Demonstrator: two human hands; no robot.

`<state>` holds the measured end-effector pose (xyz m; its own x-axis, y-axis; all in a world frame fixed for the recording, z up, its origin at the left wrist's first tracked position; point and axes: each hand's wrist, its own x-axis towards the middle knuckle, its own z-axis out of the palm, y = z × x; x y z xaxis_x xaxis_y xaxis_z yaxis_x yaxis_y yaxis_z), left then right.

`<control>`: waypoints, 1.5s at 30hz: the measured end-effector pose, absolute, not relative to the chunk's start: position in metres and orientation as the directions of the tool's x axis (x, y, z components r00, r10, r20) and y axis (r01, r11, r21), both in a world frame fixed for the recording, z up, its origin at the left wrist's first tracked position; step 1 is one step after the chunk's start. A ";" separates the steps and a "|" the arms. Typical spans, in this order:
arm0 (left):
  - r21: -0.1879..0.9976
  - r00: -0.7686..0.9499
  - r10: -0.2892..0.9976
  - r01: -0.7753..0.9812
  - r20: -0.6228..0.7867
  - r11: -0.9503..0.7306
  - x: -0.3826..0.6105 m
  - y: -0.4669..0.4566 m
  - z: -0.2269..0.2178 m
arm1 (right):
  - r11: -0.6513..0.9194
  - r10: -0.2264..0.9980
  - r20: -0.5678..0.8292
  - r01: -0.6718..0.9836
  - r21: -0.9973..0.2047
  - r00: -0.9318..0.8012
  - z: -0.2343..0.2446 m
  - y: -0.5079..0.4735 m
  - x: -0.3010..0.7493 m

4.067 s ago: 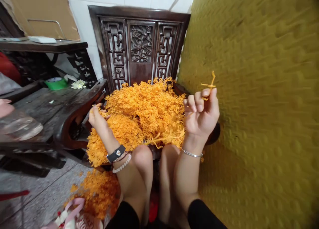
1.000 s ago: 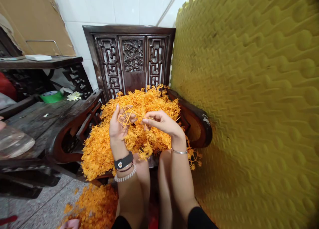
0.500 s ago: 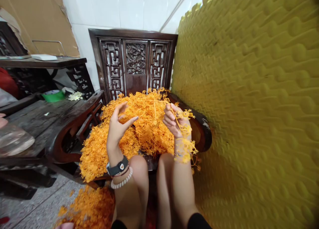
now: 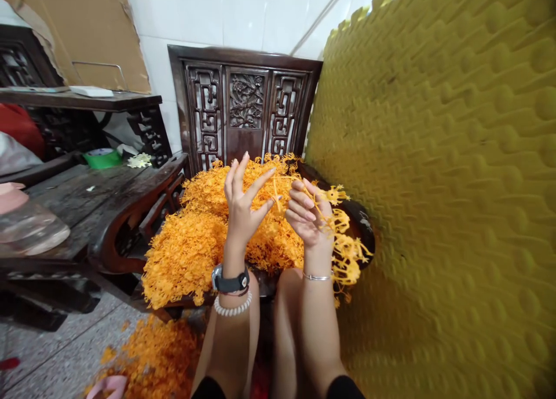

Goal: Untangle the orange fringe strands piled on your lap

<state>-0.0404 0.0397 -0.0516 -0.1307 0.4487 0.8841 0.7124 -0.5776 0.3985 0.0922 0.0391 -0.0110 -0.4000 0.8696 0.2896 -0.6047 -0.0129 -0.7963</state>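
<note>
My right hand [image 4: 307, 216] is closed around the stem of an orange plastic flower strand [image 4: 347, 248]. Several small flower heads on it hang down past the outer side of my wrist. A thin stem end sticks out to the left of the fingers and bends downward. My left hand [image 4: 244, 208] is raised beside that end with its fingers spread. Its thumb and index finger are apart, close to the stem, and whether they touch it I cannot tell. Behind and below both hands lies a big pile of orange plastic pieces [image 4: 182, 260].
The pile rests on a dark carved wooden chair [image 4: 245, 141]. A yellow foam mat [image 4: 425, 156] stands upright along the right. On the left, a dark wooden bench [image 4: 56, 199] bears a green tape roll [image 4: 103, 158] and a clear jug [image 4: 35, 228]. More orange pieces [image 4: 160, 352] lie on the floor.
My left hand has moved right and up, toward the stem end by my right hand, its fingers spreading wider. The strand in my right hand has swung outward to the right.
</note>
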 end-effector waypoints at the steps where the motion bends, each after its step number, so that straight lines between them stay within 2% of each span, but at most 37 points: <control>1: 0.400 -0.141 0.426 0.680 0.893 -0.614 -0.041 0.041 -0.052 | -0.011 0.866 0.292 -0.598 -0.801 -0.407 -0.011 0.041 0.095; 5: 0.427 -0.149 0.416 0.540 0.897 -0.725 -0.045 0.040 -0.051 | 0.085 0.869 0.314 -0.510 -0.856 -0.383 -0.014 0.048 0.106; 9: 0.477 -0.224 0.421 0.372 0.879 -0.797 -0.042 0.034 -0.049 | 0.239 0.898 0.328 -0.300 -0.923 -0.294 -0.019 0.051 0.112; 13: 0.502 -0.294 0.442 0.176 0.848 -0.847 -0.039 0.031 -0.046 | 0.326 0.888 0.337 -0.087 -0.941 -0.313 -0.024 0.053 0.119; 15: 0.504 -0.343 0.456 0.060 0.821 -0.862 -0.040 0.031 -0.045 | 0.372 0.871 0.339 0.026 -0.928 -0.354 -0.024 0.052 0.124; 18: 0.502 -0.432 0.513 -0.150 0.742 -0.852 -0.044 0.029 -0.044 | 0.456 0.806 0.272 0.259 -0.852 -0.525 -0.022 0.048 0.129; 21: 0.579 -0.368 0.627 -0.244 0.687 -0.778 -0.051 0.026 -0.045 | 0.552 0.761 0.260 0.382 -0.741 -0.594 -0.019 0.043 0.129; 24: 0.696 -0.211 0.721 -0.190 0.660 -0.692 -0.056 0.021 -0.047 | 0.589 0.790 0.419 0.366 -0.720 -0.448 -0.015 0.036 0.119; 26: 0.747 -0.123 0.760 -0.139 0.638 -0.650 -0.057 0.018 -0.047 | 0.618 0.779 0.515 0.300 -0.727 -0.357 -0.012 0.032 0.109; 28: 0.777 -0.030 0.781 -0.085 0.624 -0.624 -0.057 0.016 -0.049 | 0.652 0.745 0.570 0.196 -0.732 -0.347 -0.011 0.027 0.097; 30: 0.792 0.076 0.788 -0.033 0.610 -0.610 -0.056 0.014 -0.051 | 0.634 0.733 0.554 0.099 -0.767 -0.395 -0.010 0.022 0.087; 34: 0.819 0.332 0.786 0.062 0.522 -0.570 -0.057 0.011 -0.056 | 0.433 0.777 0.362 0.020 -0.901 -0.514 -0.013 0.018 0.079; 36: 0.810 0.412 0.772 0.124 0.484 -0.573 -0.058 0.012 -0.058 | 0.377 0.768 0.312 0.001 -0.926 -0.559 -0.015 0.018 0.080; 40: 0.770 0.435 0.735 0.133 0.521 -0.624 -0.061 0.016 -0.059 | 0.376 0.763 0.334 -0.040 -0.926 -0.554 -0.017 0.023 0.083; 45: 0.813 0.335 0.768 0.009 0.545 -0.582 -0.058 0.019 -0.054 | 0.476 0.827 0.483 -0.098 -0.874 -0.289 -0.019 0.027 0.077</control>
<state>-0.0581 0.0194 -0.0544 0.3354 0.7681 0.5454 0.0090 -0.5815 0.8135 0.0775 0.0269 -0.0190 -0.2890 0.8268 0.4826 -0.0981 0.4758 -0.8740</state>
